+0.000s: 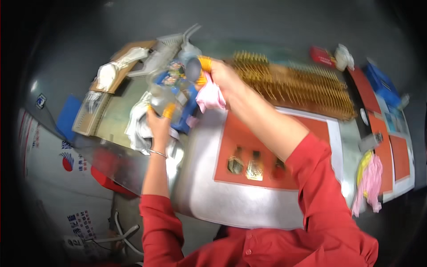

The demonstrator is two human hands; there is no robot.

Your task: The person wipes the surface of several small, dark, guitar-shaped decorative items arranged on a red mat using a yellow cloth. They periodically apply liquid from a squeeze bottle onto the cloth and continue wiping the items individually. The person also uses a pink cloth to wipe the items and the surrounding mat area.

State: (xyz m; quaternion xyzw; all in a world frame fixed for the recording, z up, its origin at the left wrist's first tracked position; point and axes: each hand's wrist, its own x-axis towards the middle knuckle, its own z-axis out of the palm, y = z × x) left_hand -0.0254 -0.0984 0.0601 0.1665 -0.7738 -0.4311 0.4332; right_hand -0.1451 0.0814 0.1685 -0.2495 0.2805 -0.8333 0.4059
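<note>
Yellow-orange covers sit on the fingertips of both hands. My left hand [159, 124] is closed round a pale translucent jar [162, 97], blurred by motion, above a blue tray [189, 111]. Up and to the right of it, my right hand [217, 73] grips a grey round lid-like piece [193, 69]. A pink cloth [211, 95] hangs from the same hand. To the right, an orange-red sheet [227, 133] on a white mat carries several gold-coloured pieces, among them a square-bodied gold piece [255, 167].
Gold pieces stand in dense rows on a rack [293, 86] at the back. White cloth [138, 120] lies beside the blue tray, and white gloves [118, 66] rest on a cardboard box behind. A pink cloth [371, 178] hangs at the right edge.
</note>
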